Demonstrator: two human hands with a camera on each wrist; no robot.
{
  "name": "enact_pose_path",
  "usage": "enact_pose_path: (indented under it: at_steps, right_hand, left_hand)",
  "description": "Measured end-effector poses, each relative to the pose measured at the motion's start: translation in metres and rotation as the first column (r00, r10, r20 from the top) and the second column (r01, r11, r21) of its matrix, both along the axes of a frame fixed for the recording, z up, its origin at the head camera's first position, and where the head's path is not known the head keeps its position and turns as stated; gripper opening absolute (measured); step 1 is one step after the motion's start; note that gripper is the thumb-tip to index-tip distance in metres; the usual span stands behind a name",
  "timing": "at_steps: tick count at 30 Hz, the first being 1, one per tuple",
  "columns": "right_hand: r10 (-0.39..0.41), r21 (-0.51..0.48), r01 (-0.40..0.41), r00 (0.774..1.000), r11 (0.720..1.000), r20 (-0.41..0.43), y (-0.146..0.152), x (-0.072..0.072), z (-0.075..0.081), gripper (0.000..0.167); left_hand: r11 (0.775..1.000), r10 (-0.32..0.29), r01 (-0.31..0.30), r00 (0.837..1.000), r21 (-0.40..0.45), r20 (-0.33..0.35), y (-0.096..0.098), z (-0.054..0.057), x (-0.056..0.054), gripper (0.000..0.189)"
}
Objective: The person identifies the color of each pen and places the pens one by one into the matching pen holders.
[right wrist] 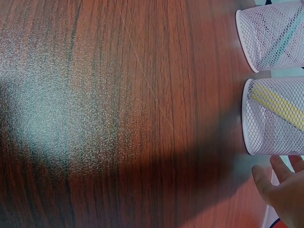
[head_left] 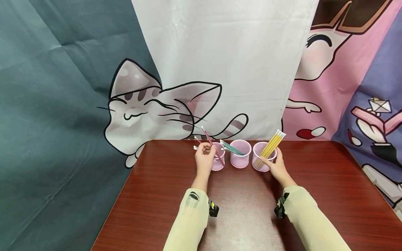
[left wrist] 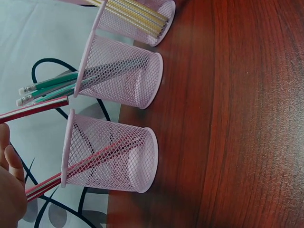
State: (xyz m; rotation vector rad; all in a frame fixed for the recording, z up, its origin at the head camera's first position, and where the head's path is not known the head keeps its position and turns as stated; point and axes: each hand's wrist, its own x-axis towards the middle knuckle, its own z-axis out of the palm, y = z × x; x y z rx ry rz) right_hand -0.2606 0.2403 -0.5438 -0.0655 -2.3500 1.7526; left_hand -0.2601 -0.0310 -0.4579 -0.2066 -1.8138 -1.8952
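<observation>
My left hand [head_left: 205, 155] pinches a red pencil [left wrist: 35, 110], which slants beside the left pink mesh cup [left wrist: 111, 154]. More red pencils [left wrist: 47, 186] stand inside that cup. Teal pencils [head_left: 231, 149] lean left in the middle mesh cup [head_left: 240, 161]. At the right mesh cup [head_left: 257, 164], a bundle of yellow pencils [head_left: 272, 144] with white erasers leans right. Beside this cup is my right hand [head_left: 277, 167], thumb toward its near side and fingers extended toward its right side. Whether these fingers touch the mesh, I cannot tell.
The three cups stand in a row near the far edge of the dark red wooden table [head_left: 245, 219]. Right behind that edge hangs a printed cloth [head_left: 238, 62] with a cartoon cat. A wrist camera [head_left: 213, 208] is strapped on the left sleeve.
</observation>
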Motion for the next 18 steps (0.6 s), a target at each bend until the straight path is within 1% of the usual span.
enact_pose_path:
  at_steps: [4, 8, 15, 18]
  right_hand:
    - [0.001, -0.003, -0.001, 1.0, 1.0, -0.01, 0.0, 0.0, 0.0, 0.086]
    - [0.002, -0.009, -0.002, 1.0, 1.0, -0.011, 0.0, 0.0, -0.001, 0.085]
    - [0.001, -0.022, -0.001, 1.0, 1.0, -0.014, 0.001, -0.002, -0.004, 0.083]
    - [0.006, -0.028, -0.007, 1.0, 1.0, -0.019, 0.001, -0.002, -0.004, 0.083]
  left_hand:
    - [1.0, 0.012, -0.012, 1.0, 0.014, 0.007, -0.002, 0.002, -0.001, 0.014]
    - [0.999, 0.027, -0.027, 1.0, 0.024, -0.003, -0.004, 0.004, -0.002, 0.015]
    - [0.995, 0.094, -0.093, 0.994, 0.02, -0.056, -0.008, 0.005, -0.003, 0.017]
    - [0.993, 0.116, -0.115, 0.991, 0.021, -0.062, -0.011, 0.005, -0.004, 0.019]
